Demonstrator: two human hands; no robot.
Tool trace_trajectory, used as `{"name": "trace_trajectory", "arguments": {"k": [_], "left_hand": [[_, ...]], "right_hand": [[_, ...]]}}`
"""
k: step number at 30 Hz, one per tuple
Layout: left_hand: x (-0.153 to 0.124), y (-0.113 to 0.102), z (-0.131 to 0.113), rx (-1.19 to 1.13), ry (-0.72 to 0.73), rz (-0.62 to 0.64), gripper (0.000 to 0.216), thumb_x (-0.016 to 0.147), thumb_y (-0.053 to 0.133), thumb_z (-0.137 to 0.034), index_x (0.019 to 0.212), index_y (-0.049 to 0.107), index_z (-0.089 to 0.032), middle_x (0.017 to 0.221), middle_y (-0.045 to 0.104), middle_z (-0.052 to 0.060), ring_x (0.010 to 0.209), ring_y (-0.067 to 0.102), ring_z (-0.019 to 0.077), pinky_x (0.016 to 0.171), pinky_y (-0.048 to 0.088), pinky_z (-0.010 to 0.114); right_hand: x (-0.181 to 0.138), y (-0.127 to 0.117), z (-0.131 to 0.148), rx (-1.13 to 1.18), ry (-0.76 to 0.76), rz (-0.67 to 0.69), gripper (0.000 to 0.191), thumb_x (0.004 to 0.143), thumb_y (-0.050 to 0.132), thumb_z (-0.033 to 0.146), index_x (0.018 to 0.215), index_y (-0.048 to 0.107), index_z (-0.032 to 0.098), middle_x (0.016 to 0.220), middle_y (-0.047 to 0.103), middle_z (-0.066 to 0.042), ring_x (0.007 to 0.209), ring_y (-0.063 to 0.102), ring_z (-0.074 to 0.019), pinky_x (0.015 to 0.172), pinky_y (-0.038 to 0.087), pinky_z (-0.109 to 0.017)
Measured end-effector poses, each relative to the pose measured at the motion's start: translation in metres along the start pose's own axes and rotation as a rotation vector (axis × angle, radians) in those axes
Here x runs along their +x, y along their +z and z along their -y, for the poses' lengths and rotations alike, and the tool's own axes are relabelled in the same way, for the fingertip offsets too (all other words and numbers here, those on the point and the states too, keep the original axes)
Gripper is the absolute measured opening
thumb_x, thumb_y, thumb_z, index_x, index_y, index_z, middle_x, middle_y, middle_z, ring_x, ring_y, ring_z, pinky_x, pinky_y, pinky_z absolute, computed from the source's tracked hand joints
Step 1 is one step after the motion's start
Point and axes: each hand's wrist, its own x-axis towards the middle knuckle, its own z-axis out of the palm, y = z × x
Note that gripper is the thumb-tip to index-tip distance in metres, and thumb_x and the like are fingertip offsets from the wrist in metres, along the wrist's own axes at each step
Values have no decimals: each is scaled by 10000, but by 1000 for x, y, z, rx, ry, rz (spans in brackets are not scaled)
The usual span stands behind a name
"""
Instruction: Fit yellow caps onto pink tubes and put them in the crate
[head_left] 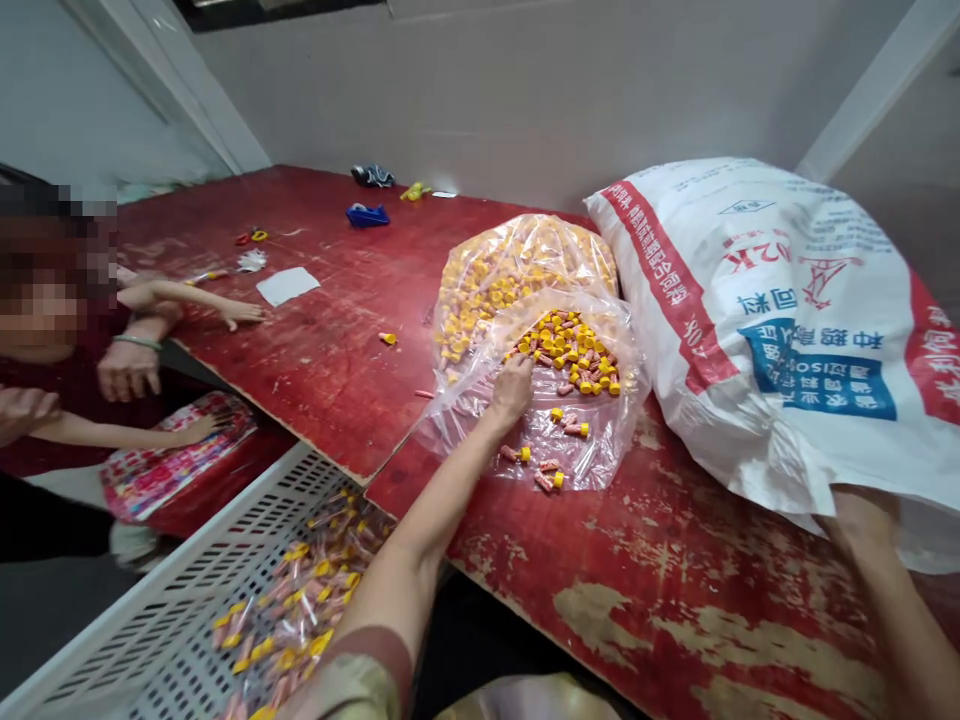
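left hand [513, 386] in clear bag [480, 400]

left hand [513, 388] outstretched, fingers curled, right hand hidden

Place: a small, plain workroom for hand sorting or packing, not a home kitchen or office.
Walls: bare grey, unfinished.
Table [675, 580]: a big red board, its paint worn off in patches.
Stock: a clear plastic bag [525, 330] full of small yellow caps, beside a large printed woven sack [787, 320].
Bin: a white slotted crate [172, 620] holding filled packets.
Tools: a blue tape dispenser [367, 214] and scissors [252, 237] farther back.
People: another person sits at the table's left.
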Motion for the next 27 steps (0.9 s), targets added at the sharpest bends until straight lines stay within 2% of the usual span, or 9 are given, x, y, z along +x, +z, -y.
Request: {"name": "trace_trajectory", "arguments": {"k": [3, 6, 10, 12, 14, 17, 19, 23, 27], "left_hand": [[37, 20, -1, 67, 42, 105, 317, 789, 431, 25, 994, 641, -95, 1126, 607, 173, 1019, 534, 232, 885, 409, 342], [45, 31, 1, 46, 55, 176, 237, 810, 435, -21, 930, 636, -64, 1108, 596, 202, 1055, 506, 280, 921, 379, 408], [35, 34, 6, 42, 30, 132, 196, 837, 426, -89, 865, 619, -77, 1069, 564, 196, 1056, 483, 296, 931, 361, 442], [16, 27, 0, -80, -3, 65, 154, 833, 461, -124, 850, 613, -108, 1020, 555, 157, 981, 506, 255, 883, 396, 395], [-15, 16, -14, -349, -31, 43, 109, 823, 531, -186, 887, 605, -139, 936, 554, 99, 869, 525, 199, 809, 431, 339], [-75, 4, -49, -900, -121, 123, 259, 758, 657, -302, 974, 571, -187, 814, 553, 12, 721, 530, 130, 702, 455, 273], [-110, 1, -73, -1181, -217, 225, 306, 704, 713, -330, 936, 572, -190, 768, 567, -12, 669, 535, 105, 647, 456, 243], [-149, -2, -105, -1376, -375, 368, 289, 632, 776, -323, 792, 604, -154, 673, 595, -19, 578, 543, 85, 561, 455, 214], [-165, 2, -119, -1466, -502, 235, 289, 623, 784, -335, 769, 623, -145, 700, 637, -8, 593, 590, 101, 597, 511, 241]], "right_hand": [[-45, -26, 7, 23, 174, 62, 456, 665, 490, 648, 727, 650, 226, 689, 587, -168, 574, 519, -302, 569, 391, -455], [-98, -45, 29, 358, 335, 101, 616, 698, 568, 634, 1119, 628, 188, 1054, 629, -126, 868, 600, -284, 780, 469, -442], [-132, -43, 70, 670, 288, 243, 583, 734, 653, 539, 1192, 584, 186, 1124, 604, -97, 977, 585, -230, 863, 477, -388], [-134, -34, 89, 804, 256, 246, 531, 758, 672, 475, 1195, 571, 191, 1055, 616, -89, 912, 593, -198, 806, 503, -346], [-134, -24, 108, 934, 255, 217, 479, 765, 685, 423, 1168, 567, 192, 1002, 614, -83, 855, 593, -180, 741, 519, -313], [-134, -9, 137, 1154, 281, 193, 378, 775, 685, 375, 1081, 560, 190, 1015, 595, -81, 824, 595, -169, 700, 525, -295], [-135, -3, 153, 1210, 266, 196, 342, 783, 678, 359, 1047, 547, 185, 1032, 584, -79, 822, 592, -164, 718, 524, -300], [-141, -3, 176, 1065, 85, 270, 296, 824, 626, 370, 1035, 548, 178, 1014, 567, -73, 875, 570, -170, 768, 503, -298], [-152, -3, 186, 961, -41, 329, 246, 868, 567, 366, 1016, 538, 172, 1004, 545, -68, 857, 556, -159, 737, 490, -279]]}}
